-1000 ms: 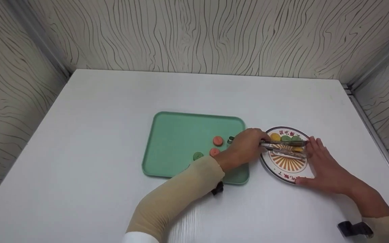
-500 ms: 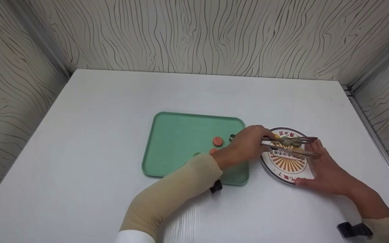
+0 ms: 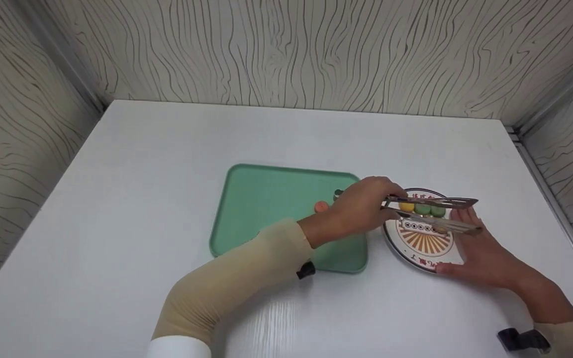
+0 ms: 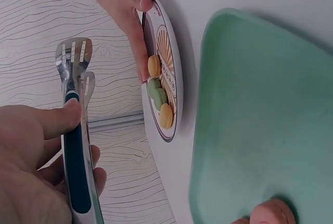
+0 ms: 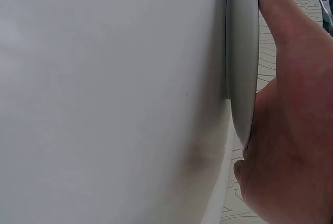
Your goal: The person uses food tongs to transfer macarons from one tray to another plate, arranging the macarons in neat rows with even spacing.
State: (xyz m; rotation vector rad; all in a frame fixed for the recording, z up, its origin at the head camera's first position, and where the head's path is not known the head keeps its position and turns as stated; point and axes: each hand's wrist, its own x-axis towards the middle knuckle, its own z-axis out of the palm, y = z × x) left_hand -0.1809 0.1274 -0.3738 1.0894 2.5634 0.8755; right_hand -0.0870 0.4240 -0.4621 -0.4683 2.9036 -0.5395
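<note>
The tongs (image 4: 74, 148) hang above the plate (image 3: 426, 251), clear of it, their arms spread apart and their slotted ends pointing right, across part of the right hand in the head view. The left hand (image 3: 361, 206) has its grip closed round the blue and metal handle, the thumb laid along it. Below, on the far half of the plate, a yellow macaron (image 3: 407, 207) lies to the left of two green macarons (image 3: 430, 210) set side by side; a second yellow macaron (image 4: 166, 116) is partly hidden under the tongs in the head view. The plate is white with a dark rim, red characters and an orange sunburst. At its right edge the right hand (image 3: 483, 253) has a wide grip, the long fingers along the rim and the thumb at the near side. Just left of the plate sits a green tray (image 3: 261, 199); a pink-orange macaron (image 3: 321, 206) shows on it beyond the left wrist. Both rest on a white worktop (image 3: 157, 199), with a wavy-lined wall (image 3: 276, 54) along the far side.
</note>
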